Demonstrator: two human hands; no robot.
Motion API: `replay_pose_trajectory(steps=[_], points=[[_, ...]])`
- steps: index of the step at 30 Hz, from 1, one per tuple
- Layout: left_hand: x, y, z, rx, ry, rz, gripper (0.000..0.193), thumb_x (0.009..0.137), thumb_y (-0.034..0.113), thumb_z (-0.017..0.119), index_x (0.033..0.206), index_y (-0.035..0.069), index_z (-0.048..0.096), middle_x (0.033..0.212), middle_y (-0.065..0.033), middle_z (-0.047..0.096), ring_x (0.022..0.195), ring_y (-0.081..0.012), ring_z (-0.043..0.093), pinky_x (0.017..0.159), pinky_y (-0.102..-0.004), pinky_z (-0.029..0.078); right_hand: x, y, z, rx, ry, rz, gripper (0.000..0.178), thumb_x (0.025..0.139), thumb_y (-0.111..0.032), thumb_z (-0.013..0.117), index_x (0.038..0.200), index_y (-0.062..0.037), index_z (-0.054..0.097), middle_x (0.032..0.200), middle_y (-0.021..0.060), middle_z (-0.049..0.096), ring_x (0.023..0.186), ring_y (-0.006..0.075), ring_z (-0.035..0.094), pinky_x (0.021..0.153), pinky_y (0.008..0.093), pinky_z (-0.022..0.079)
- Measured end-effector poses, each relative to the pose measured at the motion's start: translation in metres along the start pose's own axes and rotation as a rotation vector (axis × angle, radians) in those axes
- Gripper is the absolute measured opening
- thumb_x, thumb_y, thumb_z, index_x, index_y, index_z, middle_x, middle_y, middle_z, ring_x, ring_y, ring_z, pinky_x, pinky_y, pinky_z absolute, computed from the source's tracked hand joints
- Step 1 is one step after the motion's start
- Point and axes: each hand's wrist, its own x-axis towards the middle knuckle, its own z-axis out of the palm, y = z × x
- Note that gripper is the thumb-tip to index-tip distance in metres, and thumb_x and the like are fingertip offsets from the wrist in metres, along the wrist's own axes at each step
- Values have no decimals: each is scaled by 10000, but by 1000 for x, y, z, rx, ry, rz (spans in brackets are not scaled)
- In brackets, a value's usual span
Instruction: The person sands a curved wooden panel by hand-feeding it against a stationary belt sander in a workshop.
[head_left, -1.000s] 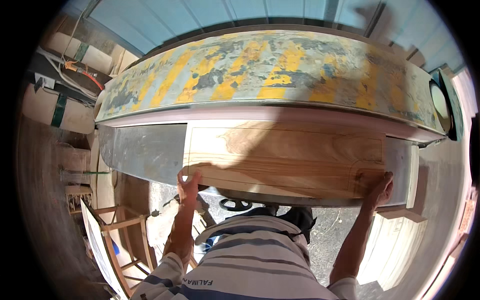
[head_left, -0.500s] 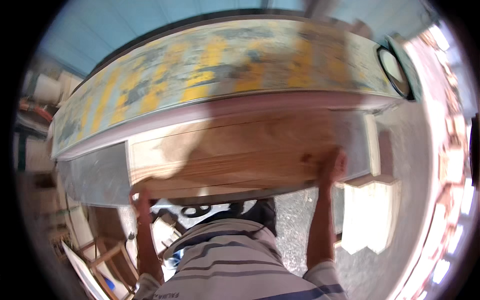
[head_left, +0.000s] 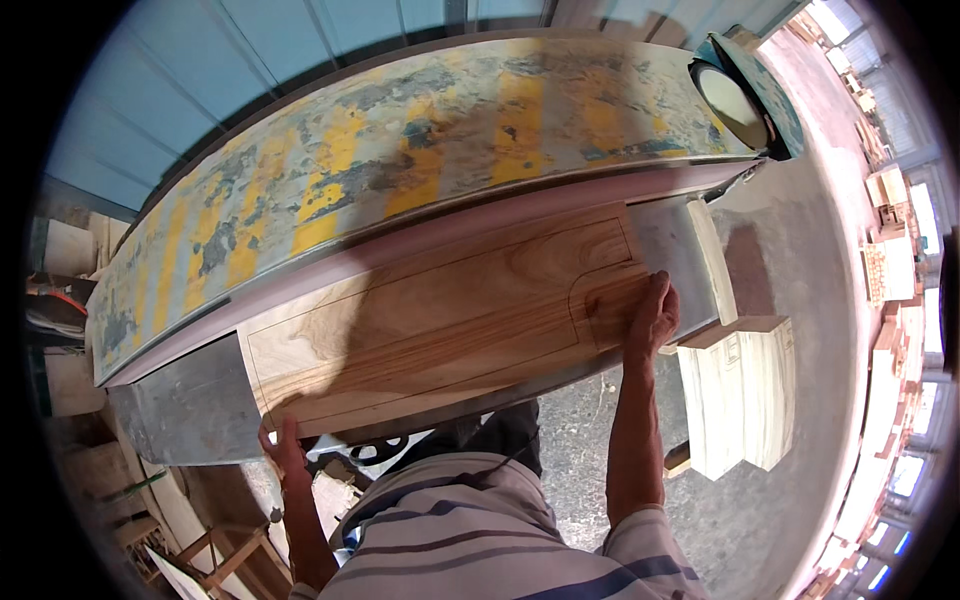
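A rectangular wooden panel [head_left: 430, 310] with pale and brown grain lies on a grey metal ledge [head_left: 185, 405]. Its far long edge runs along a pink strip, seemingly a sanding belt [head_left: 480, 218]. Thin drawn lines follow the panel's edges, and a curve is marked near its right end, beside a dark knot. My left hand [head_left: 287, 450] grips the near left corner, thumb on top and fingers partly hidden below. My right hand [head_left: 655, 315] is closed round the right end, fingers over the edge.
Behind the strip stands a long machine housing [head_left: 420, 140] with worn yellow stripes, and a round pulley [head_left: 733, 105] at its right end. A pale wooden bar [head_left: 712, 260] crosses the ledge at right. Stacked boards [head_left: 740, 400] stand right of my arm; a wooden frame [head_left: 225, 560] is lower left.
The view has tilted and sharpened, so the machine and panel slant up to the right. Both hands keep their hold at the same ends of the panel.
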Motion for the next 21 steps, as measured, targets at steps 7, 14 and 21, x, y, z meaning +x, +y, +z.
replay_pose_trajectory(steps=[7,14,21], points=[[19,0,-21,60,-19,-35,594,769,305,711,1245,147,392,658,-1,562,367,-53,362,313,-196,237,-21,9,6,170,-35,-10,366,903,-348,551,988,2,615,859,36,590,836,133,506,769,288,418],[26,-16,-26,88,33,-44,513,808,340,655,1192,90,424,844,-67,567,679,-145,508,610,-285,422,-3,42,3,23,-82,-102,300,929,-288,515,904,-2,603,804,52,588,714,154,512,657,288,444],[-26,19,20,-37,45,32,653,719,202,746,1241,4,407,998,-117,570,849,-178,573,692,-297,503,12,-5,-5,106,-84,105,550,878,-478,532,1097,23,583,1060,106,595,961,200,538,846,337,440]])
